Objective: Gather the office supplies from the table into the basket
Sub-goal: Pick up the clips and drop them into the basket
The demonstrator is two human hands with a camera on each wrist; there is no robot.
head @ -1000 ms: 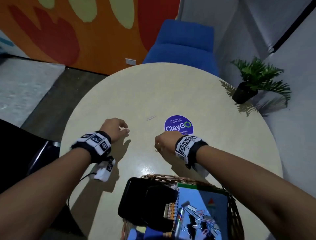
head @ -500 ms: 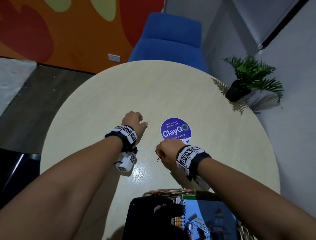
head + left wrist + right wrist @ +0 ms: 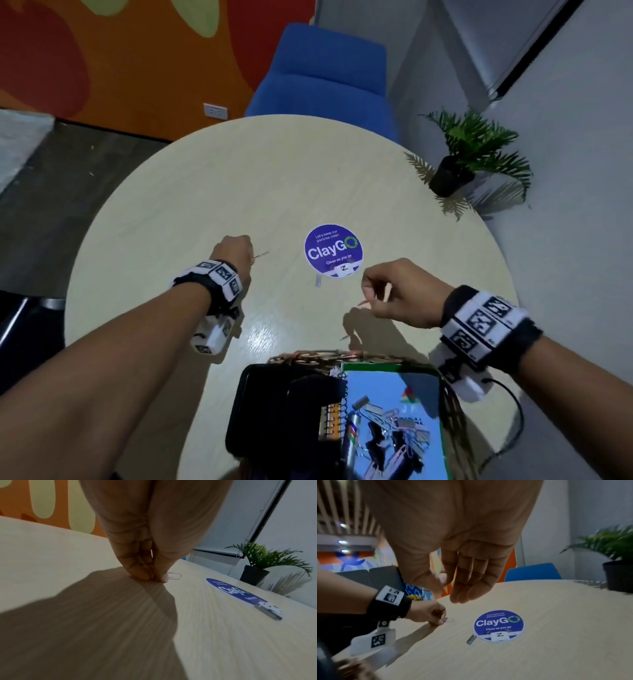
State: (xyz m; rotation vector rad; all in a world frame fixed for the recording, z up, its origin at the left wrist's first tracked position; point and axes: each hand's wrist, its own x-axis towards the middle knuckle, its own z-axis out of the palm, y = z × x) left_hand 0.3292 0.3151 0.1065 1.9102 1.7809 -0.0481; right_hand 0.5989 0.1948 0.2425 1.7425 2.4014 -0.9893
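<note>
My left hand point(image 3: 251, 257) is down on the round table point(image 3: 239, 188), its thumb and fingertips pinched together point(image 3: 154, 578) at the near end of a white paper clip point(image 3: 175, 575) that lies flat. My right hand point(image 3: 367, 295) hovers above the table to the right and pinches a small red paper clip point(image 3: 363, 303) between thumb and forefinger, the other fingers point(image 3: 471, 585) hanging loose. A strip of staples point(image 3: 318, 280) lies by the edge of the purple sticker point(image 3: 334, 255). The wicker basket point(image 3: 308, 358) stands at the near edge, just below both hands.
The basket holds a black pouch point(image 3: 274, 411), a blue spiral notebook point(image 3: 394, 394) and several clips on top of it. A potted plant point(image 3: 452, 174) stands off the table's far right edge and a blue chair point(image 3: 325, 75) beyond the far side.
My left hand reached forward to the white clip and stays at it. My right hand lifted and moved right with the red clip, uncovering the staple strip.
</note>
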